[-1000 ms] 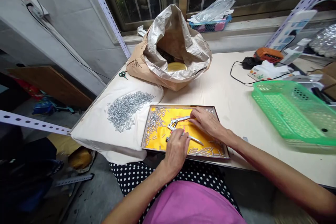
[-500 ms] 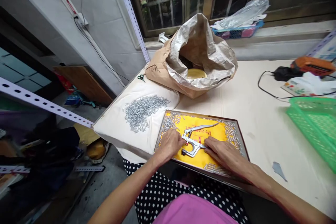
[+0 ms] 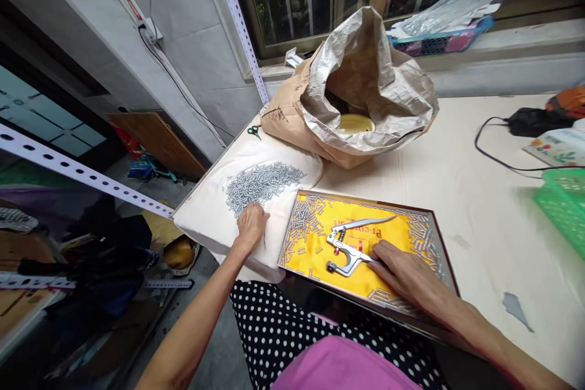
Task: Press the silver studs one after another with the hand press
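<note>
My left hand (image 3: 253, 223) is at the near edge of a pile of small metal pins (image 3: 262, 184) on a white cloth (image 3: 208, 207). Its fingers are curled together, and whatever they hold is hidden. A pair of silver hand pliers (image 3: 351, 257) with a spring and a C-shaped jaw lies over a yellow sheet in a shallow tray (image 3: 365, 200). My right hand (image 3: 397, 268) rests over the tray, closed around the pliers' lower handle. Beside the pliers, loose metal pieces (image 3: 307, 214) lie at the tray's left end, with more along its right and near sides.
A large open paper sack (image 3: 297, 128) with a yellow bowl (image 3: 356, 124) inside stands behind the tray. Green-handled scissors (image 3: 254, 131) lie left of the sack. At the right are a green plastic basket (image 3: 562, 207) and a black cable (image 3: 484, 152).
My left hand has moved left from the pliers' jaw, out of the tray, to the metal pin pile. My right hand stays at the pliers' handle. The view has shifted slightly.
</note>
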A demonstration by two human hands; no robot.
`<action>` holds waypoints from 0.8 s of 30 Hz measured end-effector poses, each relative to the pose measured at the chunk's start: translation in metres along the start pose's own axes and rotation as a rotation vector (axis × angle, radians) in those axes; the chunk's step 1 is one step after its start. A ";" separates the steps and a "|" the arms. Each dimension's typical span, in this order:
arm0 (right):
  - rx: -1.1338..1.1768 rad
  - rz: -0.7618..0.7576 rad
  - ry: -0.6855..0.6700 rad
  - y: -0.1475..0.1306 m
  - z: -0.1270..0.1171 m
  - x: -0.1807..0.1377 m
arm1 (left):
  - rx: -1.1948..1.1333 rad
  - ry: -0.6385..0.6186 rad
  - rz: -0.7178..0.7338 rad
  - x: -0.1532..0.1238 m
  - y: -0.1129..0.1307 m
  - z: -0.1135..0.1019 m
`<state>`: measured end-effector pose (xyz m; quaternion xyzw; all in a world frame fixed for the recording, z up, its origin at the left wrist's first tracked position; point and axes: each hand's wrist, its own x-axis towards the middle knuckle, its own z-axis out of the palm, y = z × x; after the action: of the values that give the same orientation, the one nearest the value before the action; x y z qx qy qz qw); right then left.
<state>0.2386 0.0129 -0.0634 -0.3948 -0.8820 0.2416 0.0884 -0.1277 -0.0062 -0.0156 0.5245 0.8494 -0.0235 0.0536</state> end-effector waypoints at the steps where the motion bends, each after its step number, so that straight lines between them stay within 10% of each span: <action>1: 0.002 0.003 0.004 0.000 0.000 0.000 | -0.009 -0.002 0.022 0.000 -0.002 0.003; 24: -0.059 -0.009 -0.056 -0.011 -0.015 0.000 | -0.073 -0.024 0.215 -0.006 -0.029 0.011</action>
<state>0.2364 0.0117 -0.0448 -0.3862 -0.8927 0.2262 0.0531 -0.1503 -0.0260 -0.0265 0.6101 0.7877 0.0070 0.0848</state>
